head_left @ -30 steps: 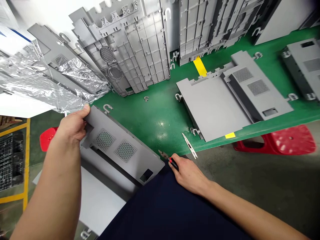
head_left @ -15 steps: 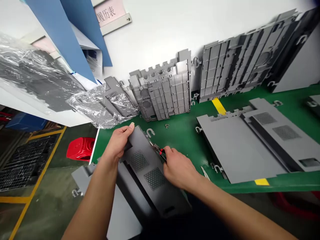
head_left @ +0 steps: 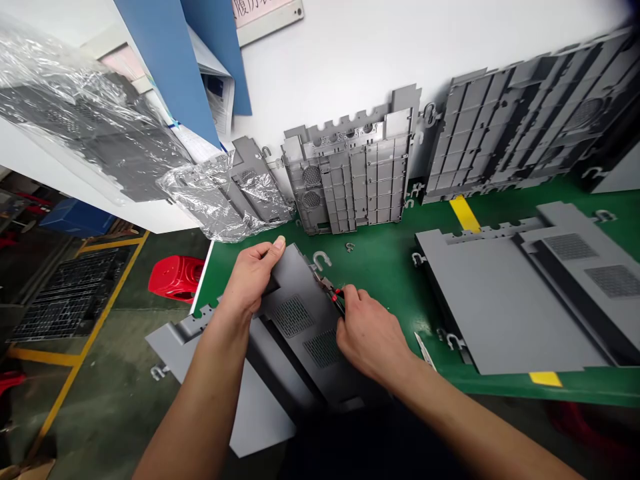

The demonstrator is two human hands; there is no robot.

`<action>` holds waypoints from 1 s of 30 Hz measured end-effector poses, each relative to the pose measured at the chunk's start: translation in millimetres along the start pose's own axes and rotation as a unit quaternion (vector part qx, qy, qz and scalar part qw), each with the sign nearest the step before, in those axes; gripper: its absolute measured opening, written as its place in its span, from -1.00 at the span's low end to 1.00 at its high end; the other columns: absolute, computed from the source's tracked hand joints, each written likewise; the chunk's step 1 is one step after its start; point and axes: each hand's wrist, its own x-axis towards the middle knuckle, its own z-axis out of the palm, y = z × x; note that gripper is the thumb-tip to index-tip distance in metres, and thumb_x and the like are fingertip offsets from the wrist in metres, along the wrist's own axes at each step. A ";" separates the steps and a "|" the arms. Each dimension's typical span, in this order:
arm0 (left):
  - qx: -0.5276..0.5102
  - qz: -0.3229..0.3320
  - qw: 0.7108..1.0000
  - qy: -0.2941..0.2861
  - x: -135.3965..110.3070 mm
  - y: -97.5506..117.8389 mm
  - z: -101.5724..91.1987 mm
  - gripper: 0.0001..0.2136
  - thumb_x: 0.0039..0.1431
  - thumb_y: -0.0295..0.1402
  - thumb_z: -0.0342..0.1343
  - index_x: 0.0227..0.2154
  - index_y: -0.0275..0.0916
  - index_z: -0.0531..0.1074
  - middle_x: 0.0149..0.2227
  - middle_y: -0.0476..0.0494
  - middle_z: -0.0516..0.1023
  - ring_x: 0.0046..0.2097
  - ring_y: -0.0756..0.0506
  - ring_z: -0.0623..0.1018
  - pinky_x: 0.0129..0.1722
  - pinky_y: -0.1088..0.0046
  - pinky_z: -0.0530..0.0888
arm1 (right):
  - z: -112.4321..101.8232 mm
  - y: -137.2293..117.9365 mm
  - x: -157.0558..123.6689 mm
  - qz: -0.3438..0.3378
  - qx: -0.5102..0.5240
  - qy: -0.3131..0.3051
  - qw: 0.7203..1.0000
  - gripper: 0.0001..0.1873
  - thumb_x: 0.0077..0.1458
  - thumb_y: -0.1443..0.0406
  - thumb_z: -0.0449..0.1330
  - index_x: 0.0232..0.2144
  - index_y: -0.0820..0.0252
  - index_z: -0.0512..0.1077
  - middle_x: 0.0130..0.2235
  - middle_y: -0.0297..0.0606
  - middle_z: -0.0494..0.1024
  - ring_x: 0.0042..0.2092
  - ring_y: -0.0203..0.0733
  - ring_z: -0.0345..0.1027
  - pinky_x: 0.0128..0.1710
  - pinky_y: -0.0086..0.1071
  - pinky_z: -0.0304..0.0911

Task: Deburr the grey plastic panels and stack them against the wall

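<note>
A large grey plastic panel [head_left: 280, 400] with two vent grilles is tilted in front of me, partly over the bench's near edge. My left hand [head_left: 253, 277] is closed on its upper edge, thumb on top. In my right hand [head_left: 370, 327] is a pair of red-handled cutting pliers [head_left: 336, 299], their jaws at the panel's right edge. Just above the jaws a curved grey plastic hook [head_left: 321, 259] sticks out from that edge. A similar hook [head_left: 160, 372] shows at the panel's left corner. Whether the jaws touch the plastic I cannot tell.
On the green bench [head_left: 385, 267] another grey panel [head_left: 505, 293] lies flat at right. A knife [head_left: 424, 350] is near my right forearm, a loose plastic scrap [head_left: 350, 247] farther back. Panels [head_left: 360, 173] lean against the white wall. A red stool [head_left: 175, 279] stands left.
The view has shifted, so the bench things sit farther right. The pliers stay at the panel's right edge near the hook, and both hands keep their holds.
</note>
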 end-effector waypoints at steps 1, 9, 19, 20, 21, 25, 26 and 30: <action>-0.002 0.000 1.000 -0.003 0.0 0.0 0.0 -0.54 0.07 0.08 0.35 -0.57 -0.21 0.40 -0.54 0.03 0.37 -0.49 0.04 0.28 -0.50 0.48 0.24 | -0.3 -0.6 0.2 0.000 0.001 0.003 1.000 -0.82 0.16 0.41 0.05 -0.18 0.10 0.20 -0.22 -0.24 0.44 -0.24 -0.04 0.43 -0.44 -0.27 -0.11; -0.009 0.011 1.000 -0.007 1.5 -0.2 1.9 -0.55 0.11 0.05 0.33 -0.57 -0.21 0.39 -0.54 0.04 0.35 -0.49 0.04 0.26 -0.49 0.48 0.23 | -2.2 -0.6 2.5 -0.003 -0.016 0.010 1.000 -0.85 0.19 0.38 0.05 -0.18 0.10 0.19 -0.24 -0.24 0.44 -0.26 -0.05 0.44 -0.45 -0.28 -0.13; 0.001 0.031 1.000 0.000 -3.0 3.5 0.3 -0.51 0.05 0.09 0.36 -0.62 -0.19 0.34 -0.59 0.03 0.35 -0.52 0.03 0.29 -0.56 0.47 0.22 | -4.3 1.5 0.6 -0.013 -0.002 0.011 1.000 -0.85 0.19 0.37 0.06 -0.17 0.10 0.20 -0.25 -0.26 0.44 -0.27 -0.05 0.44 -0.44 -0.27 -0.10; -0.001 0.030 1.000 -0.003 -3.8 3.6 0.2 -0.51 0.05 0.09 0.36 -0.61 -0.19 0.34 -0.59 0.03 0.35 -0.53 0.02 0.30 -0.56 0.47 0.23 | -4.3 2.4 0.5 -0.019 0.000 0.018 1.000 -0.83 0.19 0.37 0.07 -0.16 0.11 0.21 -0.23 -0.25 0.44 -0.24 -0.04 0.44 -0.43 -0.27 -0.09; -0.003 0.028 1.000 -0.006 -4.5 3.6 0.2 -0.51 0.05 0.09 0.36 -0.61 -0.19 0.34 -0.59 0.03 0.36 -0.53 0.02 0.30 -0.56 0.47 0.23 | -4.4 3.0 0.4 -0.023 0.000 0.024 0.999 -0.82 0.18 0.38 0.07 -0.15 0.11 0.21 -0.23 -0.25 0.44 -0.22 -0.04 0.45 -0.42 -0.28 -0.08; -0.013 0.024 1.000 -0.013 -6.8 3.4 1.9 -0.52 0.05 0.09 0.36 -0.60 -0.19 0.35 -0.59 0.02 0.37 -0.52 0.02 0.33 -0.56 0.47 0.25 | -4.3 2.1 0.4 -0.015 -0.021 0.025 0.999 -0.85 0.18 0.39 0.06 -0.20 0.10 0.20 -0.28 -0.28 0.42 -0.28 -0.07 0.43 -0.45 -0.27 -0.11; -0.013 0.024 1.000 -0.012 -7.2 3.5 2.4 -0.52 0.05 0.09 0.36 -0.60 -0.19 0.35 -0.59 0.02 0.37 -0.52 0.01 0.34 -0.56 0.47 0.26 | -4.1 1.2 0.4 -0.013 -0.029 0.026 0.999 -0.85 0.18 0.40 0.05 -0.21 0.09 0.19 -0.29 -0.29 0.42 -0.30 -0.08 0.43 -0.46 -0.27 -0.12; -0.007 0.022 1.000 -0.004 -7.5 4.1 3.2 -0.53 0.04 0.09 0.36 -0.60 -0.19 0.38 -0.59 0.00 0.38 -0.50 -0.01 0.37 -0.55 0.45 0.28 | -2.4 -0.2 1.2 -0.022 -0.055 0.038 0.998 -0.83 0.17 0.42 0.05 -0.19 0.09 0.19 -0.28 -0.27 0.42 -0.28 -0.06 0.44 -0.46 -0.28 -0.10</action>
